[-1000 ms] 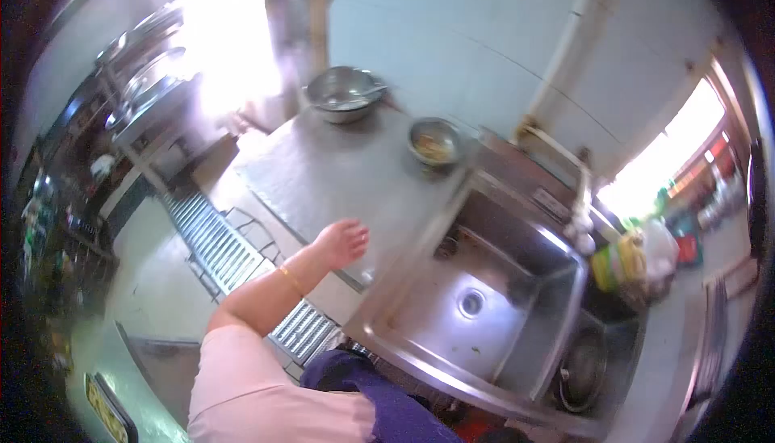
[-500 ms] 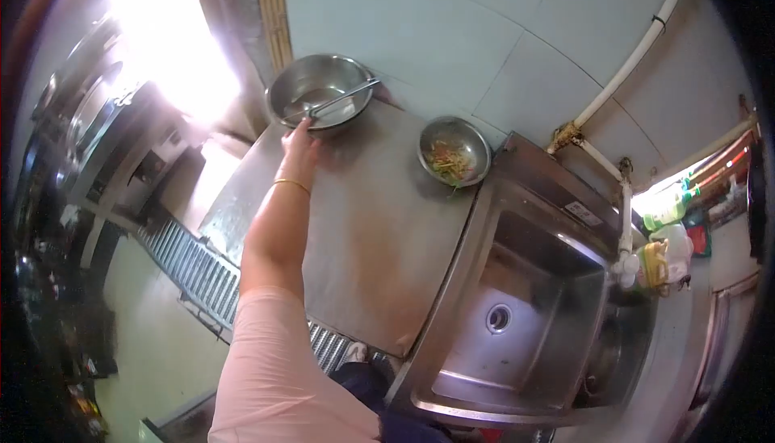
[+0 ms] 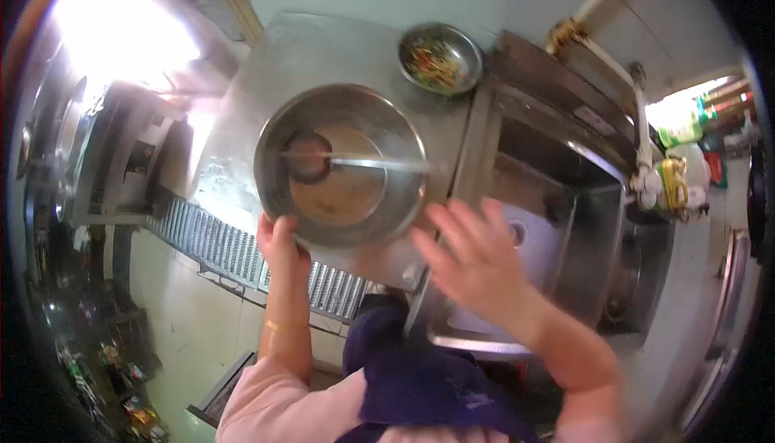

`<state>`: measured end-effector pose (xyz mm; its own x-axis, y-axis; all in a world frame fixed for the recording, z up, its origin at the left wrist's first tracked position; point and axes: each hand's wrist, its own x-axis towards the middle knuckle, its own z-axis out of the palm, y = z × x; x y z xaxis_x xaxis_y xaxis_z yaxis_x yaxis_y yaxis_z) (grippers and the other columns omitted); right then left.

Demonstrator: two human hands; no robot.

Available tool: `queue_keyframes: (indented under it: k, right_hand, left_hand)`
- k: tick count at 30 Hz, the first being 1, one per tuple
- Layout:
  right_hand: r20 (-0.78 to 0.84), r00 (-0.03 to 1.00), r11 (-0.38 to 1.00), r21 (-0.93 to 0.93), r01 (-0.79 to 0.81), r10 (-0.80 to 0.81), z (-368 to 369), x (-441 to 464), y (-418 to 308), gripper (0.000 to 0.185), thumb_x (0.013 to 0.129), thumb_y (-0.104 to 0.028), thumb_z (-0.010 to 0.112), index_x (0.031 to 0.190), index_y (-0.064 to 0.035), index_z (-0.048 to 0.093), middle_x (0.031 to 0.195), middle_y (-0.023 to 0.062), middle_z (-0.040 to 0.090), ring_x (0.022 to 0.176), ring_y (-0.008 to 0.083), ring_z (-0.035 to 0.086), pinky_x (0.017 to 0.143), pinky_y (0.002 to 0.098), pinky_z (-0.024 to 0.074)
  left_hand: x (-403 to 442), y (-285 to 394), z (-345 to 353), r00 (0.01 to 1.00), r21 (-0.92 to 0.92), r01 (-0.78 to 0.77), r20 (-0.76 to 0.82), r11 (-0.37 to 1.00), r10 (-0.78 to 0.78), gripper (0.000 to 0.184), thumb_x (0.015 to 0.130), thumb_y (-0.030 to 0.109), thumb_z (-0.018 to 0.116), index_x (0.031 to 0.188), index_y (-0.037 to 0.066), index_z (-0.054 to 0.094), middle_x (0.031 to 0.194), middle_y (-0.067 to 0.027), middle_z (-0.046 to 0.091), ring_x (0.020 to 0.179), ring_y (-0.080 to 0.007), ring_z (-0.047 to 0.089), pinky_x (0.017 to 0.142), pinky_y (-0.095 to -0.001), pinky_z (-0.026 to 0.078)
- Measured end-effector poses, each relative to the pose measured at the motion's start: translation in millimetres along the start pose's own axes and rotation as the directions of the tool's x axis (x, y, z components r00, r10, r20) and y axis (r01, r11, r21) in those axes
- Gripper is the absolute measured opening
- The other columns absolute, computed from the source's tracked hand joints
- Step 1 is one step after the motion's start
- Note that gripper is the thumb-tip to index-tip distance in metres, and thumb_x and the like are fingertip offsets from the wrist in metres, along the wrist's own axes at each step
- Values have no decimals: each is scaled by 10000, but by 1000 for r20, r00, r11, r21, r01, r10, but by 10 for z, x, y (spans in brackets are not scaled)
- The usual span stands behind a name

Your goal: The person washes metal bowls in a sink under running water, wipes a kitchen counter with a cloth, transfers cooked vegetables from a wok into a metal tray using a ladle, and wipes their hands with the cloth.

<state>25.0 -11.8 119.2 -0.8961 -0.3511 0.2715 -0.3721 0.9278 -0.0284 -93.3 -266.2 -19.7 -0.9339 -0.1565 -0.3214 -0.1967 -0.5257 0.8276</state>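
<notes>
A large metal bowl (image 3: 278, 201) is gripped at its near left rim by my left hand (image 3: 282, 245), the thumb over the edge. Inside it lies a ladle (image 3: 309, 157) whose handle, blurred, reaches over the right rim. Some cloudy liquid seems to cover the bowl's bottom. My right hand (image 3: 476, 261) is spread just right of the bowl, over the sink's near left edge, holding nothing. A smaller metal bowl (image 3: 462, 57) with shredded yellow, green and red food stands behind, on the metal table (image 3: 315, 43).
A metal sink (image 3: 565, 269) is to the right of the table. White pipes (image 3: 613, 68) run along the wall. Bottles and a yellow package (image 3: 672, 185) stand at the far right. A slatted metal grate (image 3: 214, 237) lies below the table's left edge.
The large bowl has come from the table's back corner toward me, with my left hand now on its rim. My right hand has come into view.
</notes>
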Motion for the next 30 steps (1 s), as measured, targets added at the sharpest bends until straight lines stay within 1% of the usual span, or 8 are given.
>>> queue_keyframes:
  k: [4, 7, 10, 13, 15, 18, 23, 30]
  right_hand:
    - [92, 981, 984, -49, -169, 172, 494, -43, 14, 437, 864, -189, 508, 1285, -71, 503, 1290, 189, 524, 1222, 282, 495, 1013, 509, 369]
    - [736, 566, 720, 157, -676, 371, 284, -560, 220, 488, 838, -207, 589, 1297, -78, 484, 1045, 181, 631, 1007, 334, 608, 858, 427, 476]
    - [580, 686, 584, 396, -708, 438, 84, -1595, 467, 375, 910, -176, 488, 1269, -67, 492, 813, 184, 653, 761, 323, 666, 648, 476, 512]
    - [338, 631, 311, 651, -693, 698, -265, -2773, 875, 355, 919, -152, 451, 1267, -91, 490, 747, 140, 656, 635, 259, 652, 531, 402, 499]
    - [526, 299, -327, 789, -520, 796, -487, -3739, 1297, 352, 918, -144, 419, 1259, -80, 479, 773, 137, 661, 616, 200, 638, 501, 331, 493]
    - [412, -115, -396, 702, -592, 904, -679, -5135, 2160, 254, 971, -232, 410, 1089, -25, 500, 855, 178, 680, 573, 203, 624, 475, 326, 524]
    - [328, -262, -404, 513, -757, 908, -586, -6556, 3187, 261, 943, -280, 475, 982, -38, 564, 633, 62, 564, 443, 144, 491, 388, 313, 391]
    - [240, 26, -140, 648, -749, 970, 345, -6058, 3676, 534, 869, -251, 599, 1325, -9, 459, 1044, 120, 609, 840, 197, 599, 712, 331, 486]
  left_hand:
    - [-1039, 237, 411, 977, 100, 181, 97, 978, -191, 334, 749, -40, 499, 1079, -4, 535, 982, -84, 599, 884, -182, 596, 809, -293, 495]
    - [-1610, -76, 688, 952, 191, 153, 234, 970, -197, 314, 751, -60, 512, 1058, -1, 534, 970, -79, 598, 874, -172, 592, 803, -282, 491]
    - [-1982, -568, 925, 898, 230, 193, 350, 954, -266, 259, 751, -78, 520, 993, 13, 531, 941, -67, 592, 851, -163, 585, 789, -279, 490]
    - [-2276, -1087, 1182, 882, 287, 260, 318, 922, -348, 193, 756, -80, 515, 904, 42, 507, 896, -55, 576, 814, -155, 576, 767, -286, 495]
    - [-2538, -1414, 1313, 879, 331, 278, 290, 902, -378, 188, 757, -75, 516, 895, 51, 495, 887, -53, 572, 802, -157, 575, 758, -290, 497]
    - [-2853, -1842, 1368, 921, 373, 273, 165, 887, -353, 194, 752, -64, 514, 905, 53, 489, 894, -62, 566, 811, -175, 571, 758, -317, 500]
    - [-3318, -1958, 1547, 938, 331, 335, -28, 882, -346, 286, 738, -43, 508, 1011, 45, 506, 960, -83, 565, 862, -230, 581, 777, -356, 507]
    - [-3410, -1990, 1378, 967, 329, 250, -35, 911, -253, 277, 741, -50, 529, 994, 60, 517, 955, -57, 570, 874, -187, 561, 787, -335, 493]
